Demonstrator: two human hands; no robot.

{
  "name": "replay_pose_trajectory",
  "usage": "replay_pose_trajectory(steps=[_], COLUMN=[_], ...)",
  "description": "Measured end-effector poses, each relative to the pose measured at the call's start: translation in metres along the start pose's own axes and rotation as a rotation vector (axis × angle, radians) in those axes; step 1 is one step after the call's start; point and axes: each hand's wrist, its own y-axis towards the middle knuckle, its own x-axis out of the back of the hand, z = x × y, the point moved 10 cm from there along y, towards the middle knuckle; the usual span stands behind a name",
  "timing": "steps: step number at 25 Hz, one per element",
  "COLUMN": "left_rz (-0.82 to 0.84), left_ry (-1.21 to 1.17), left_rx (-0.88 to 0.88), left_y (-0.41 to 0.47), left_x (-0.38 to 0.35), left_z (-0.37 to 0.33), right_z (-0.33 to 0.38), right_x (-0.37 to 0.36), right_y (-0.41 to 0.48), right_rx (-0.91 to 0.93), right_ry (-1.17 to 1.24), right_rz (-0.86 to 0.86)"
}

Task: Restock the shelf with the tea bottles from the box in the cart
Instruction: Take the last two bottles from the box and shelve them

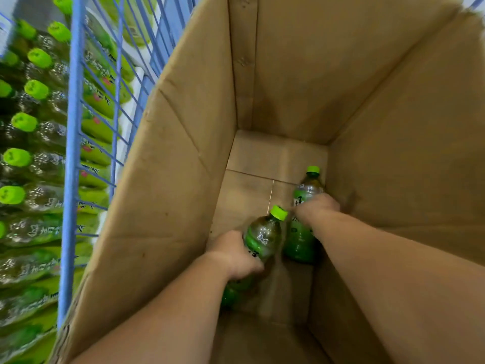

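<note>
I look down into a deep cardboard box (183, 158) that sits in a blue wire cart (74, 143). Two tea bottles with green caps and green labels lie at the bottom. My left hand (236, 256) is wrapped around the middle of the nearer bottle (262, 235), cap pointing up and right. My right hand (319, 207) is closed over the middle of the farther bottle (305, 211), which lies along the right wall of the box with its cap pointing away. Both forearms reach down into the box.
Left of the cart, seen through its wires, stand rows of the same green-capped tea bottles (31, 127) on the shelf. The box walls rise high around my arms. The box floor (252, 164) beyond the two bottles shows bare cardboard.
</note>
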Motion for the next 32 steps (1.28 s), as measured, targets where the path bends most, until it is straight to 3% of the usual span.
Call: replay_pose_trajectory(steps=[5, 13, 21, 26, 32], left_rz=[-0.089, -0.236, -0.256, -0.167, -0.277], left_ry=[-0.147, -0.574, -0.679, -0.84, -0.991], left_rx=[0.033, 0.094, 0.056, -0.013, -0.2], left_y=[0.011, 0.001, -0.025, -0.055, -0.138], left_x=[0.027, 0.03, 0.047, 0.053, 0.085], left_z=[0.004, 0.007, -0.005, -0.017, -0.038], right_z=[-0.014, -0.016, 0.009, 0.021, 0.018], right_x=[-0.017, -0.034, -0.027, 0.001, 0.073], right_y=[-0.013, -0.009, -0.067, -0.111, -0.177], right_rx=[-0.103, -0.151, 0.015, 0.11, 0.295], right_ry=[0.396, 0.531, 0.838, 0.859, 0.828], right_rz=[0.003, 0.115, 0.266, 0.297, 0.202])
